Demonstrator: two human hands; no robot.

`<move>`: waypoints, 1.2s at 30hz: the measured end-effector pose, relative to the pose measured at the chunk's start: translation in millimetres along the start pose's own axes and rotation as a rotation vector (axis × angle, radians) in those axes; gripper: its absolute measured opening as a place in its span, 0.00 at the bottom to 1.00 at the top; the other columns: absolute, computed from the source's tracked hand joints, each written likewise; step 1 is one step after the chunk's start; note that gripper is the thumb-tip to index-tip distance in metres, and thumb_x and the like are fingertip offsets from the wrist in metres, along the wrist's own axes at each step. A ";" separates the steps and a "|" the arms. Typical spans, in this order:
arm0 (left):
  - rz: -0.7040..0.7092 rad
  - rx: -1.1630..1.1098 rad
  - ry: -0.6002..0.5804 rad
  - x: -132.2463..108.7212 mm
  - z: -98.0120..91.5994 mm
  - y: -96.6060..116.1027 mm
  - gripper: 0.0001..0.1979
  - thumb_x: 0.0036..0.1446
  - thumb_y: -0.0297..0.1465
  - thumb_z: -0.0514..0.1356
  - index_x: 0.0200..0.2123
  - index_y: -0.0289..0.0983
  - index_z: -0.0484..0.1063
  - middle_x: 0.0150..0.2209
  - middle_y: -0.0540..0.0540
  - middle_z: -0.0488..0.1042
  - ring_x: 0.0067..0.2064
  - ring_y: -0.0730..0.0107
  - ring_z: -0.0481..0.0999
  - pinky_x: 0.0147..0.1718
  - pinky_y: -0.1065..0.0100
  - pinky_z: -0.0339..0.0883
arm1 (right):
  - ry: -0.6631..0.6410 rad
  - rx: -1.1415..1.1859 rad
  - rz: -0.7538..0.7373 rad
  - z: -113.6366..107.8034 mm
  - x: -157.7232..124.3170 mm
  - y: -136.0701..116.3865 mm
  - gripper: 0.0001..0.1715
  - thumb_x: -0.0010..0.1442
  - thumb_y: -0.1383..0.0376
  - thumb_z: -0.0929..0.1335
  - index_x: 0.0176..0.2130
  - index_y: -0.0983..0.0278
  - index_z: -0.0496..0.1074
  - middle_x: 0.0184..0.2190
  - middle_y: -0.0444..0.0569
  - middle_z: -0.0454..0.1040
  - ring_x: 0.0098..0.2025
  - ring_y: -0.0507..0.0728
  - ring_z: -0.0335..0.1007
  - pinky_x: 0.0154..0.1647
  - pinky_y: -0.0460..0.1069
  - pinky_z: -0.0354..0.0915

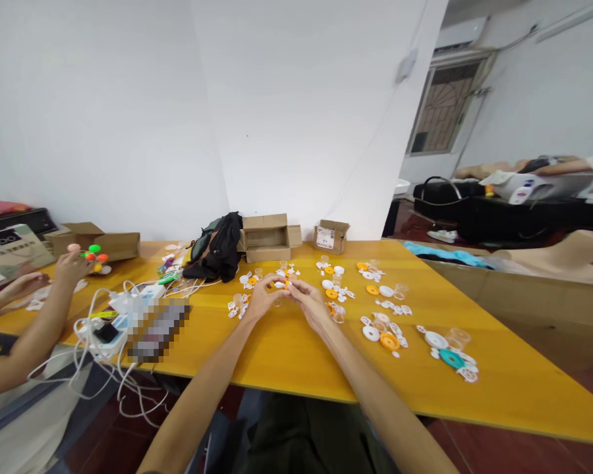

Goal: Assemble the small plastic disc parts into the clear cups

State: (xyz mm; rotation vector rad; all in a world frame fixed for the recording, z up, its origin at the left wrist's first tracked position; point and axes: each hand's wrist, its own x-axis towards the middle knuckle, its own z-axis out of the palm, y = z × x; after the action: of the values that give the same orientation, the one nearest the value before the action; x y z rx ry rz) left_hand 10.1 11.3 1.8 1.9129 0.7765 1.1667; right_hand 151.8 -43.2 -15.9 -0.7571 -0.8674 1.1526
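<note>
Both hands meet over the table's middle, fingertips closed on a small orange and white plastic piece that is partly hidden by the fingers. My left hand pinches it from one side, my right hand from the other. Close by on either side lie small groups of parts: white cut-out pieces, orange rings, white discs and clear plastic cups. Farther right, a teal ring rests beside a larger white disc.
An open cardboard box, a smaller box and a black bag stand at the back. Power strips with tangled white cables lie left. A co-worker's hand holds colourful balls there.
</note>
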 end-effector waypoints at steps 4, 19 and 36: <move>0.039 -0.019 -0.028 0.1 -0.1 -2.0 0.12 0.49 0.35 0.71 0.39 0.41 0.82 0.42 0.46 0.81 0.44 0.61 0.76 0.43 0.64 0.64 | 0.026 -0.008 0.017 0.0 0.8 -0.5 0.27 0.32 0.45 0.81 0.28 0.60 0.81 0.29 0.46 0.80 0.32 0.55 0.72 0.40 0.51 0.70; 0.102 -0.101 -0.075 -4.1 4.6 -8.3 0.15 0.52 0.38 0.71 0.42 0.39 0.81 0.37 0.46 0.77 0.40 0.64 0.75 0.43 0.65 0.68 | 0.005 -0.174 0.123 -3.0 0.8 -2.0 0.33 0.37 0.37 0.76 0.24 0.63 0.75 0.20 0.46 0.74 0.23 0.53 0.68 0.27 0.49 0.66; 0.298 0.279 0.020 -12.3 10.8 6.1 0.08 0.66 0.37 0.57 0.39 0.39 0.72 0.39 0.46 0.73 0.40 0.63 0.72 0.43 0.64 0.67 | 0.059 -0.171 -0.071 9.3 1.1 9.2 0.31 0.40 0.37 0.75 0.23 0.61 0.71 0.23 0.44 0.72 0.29 0.55 0.65 0.33 0.50 0.66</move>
State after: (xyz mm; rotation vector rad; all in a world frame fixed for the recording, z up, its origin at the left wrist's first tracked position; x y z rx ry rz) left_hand 15.6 -4.8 -1.9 2.3124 0.7113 1.3114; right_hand 139.8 -39.3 -19.3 -0.8888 -0.9440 0.9974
